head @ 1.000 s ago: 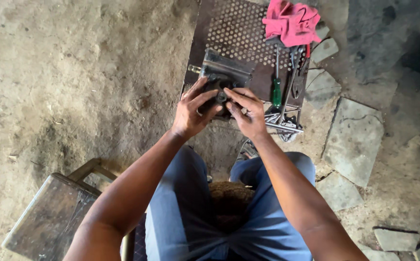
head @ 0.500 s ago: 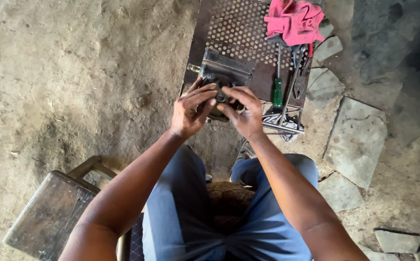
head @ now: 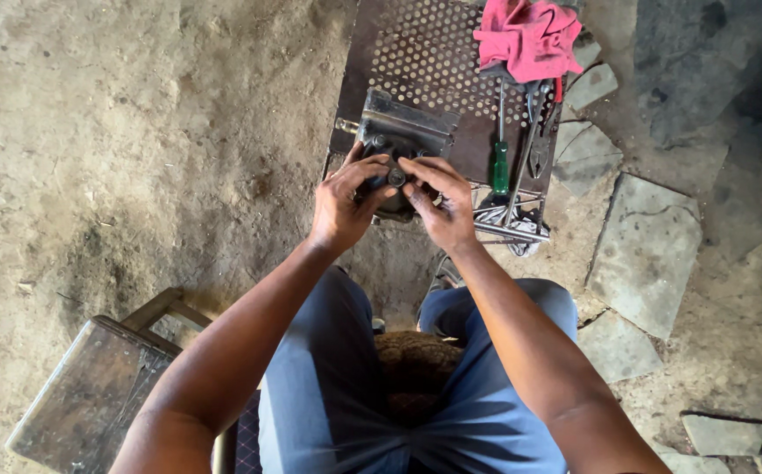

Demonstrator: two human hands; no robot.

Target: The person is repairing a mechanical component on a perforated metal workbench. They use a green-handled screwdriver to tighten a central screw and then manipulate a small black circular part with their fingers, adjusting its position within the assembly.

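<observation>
Metal housing [head: 404, 132], dark and boxy with a flat plate along its far edge, sits on the perforated metal sheet [head: 416, 53] that lies on the dirt ground, and both of my hands are on its near side. My left hand [head: 343, 207] curls around the left of the part, thumb and fingers wrapped against it, while my right hand [head: 445, 209] comes in from the other side with the fingertips [head: 416, 175] pinched on a small round fitting [head: 396, 177] at the front of the housing. Both hands are closed on the piece, left steadying the body, right gripping the fitting; I cannot tell whether the fitting is loose or seated. Just to the right of my right hand lies a green-handled screwdriver [head: 501, 162], pointing away from me, and beside it a pair of pliers [head: 539, 140] with red on the handles. A crumpled pink rag [head: 528, 37] rests at the top right corner of the sheet, over the ends of the tools. A wire frame [head: 512, 230] lies at the sheet's near right edge. Flat stone slabs [head: 653, 250] are set into the ground to the right. My knees in blue trousers [head: 328, 395] frame the bottom, and a worn wooden stool [head: 82, 395] stands at my left.
</observation>
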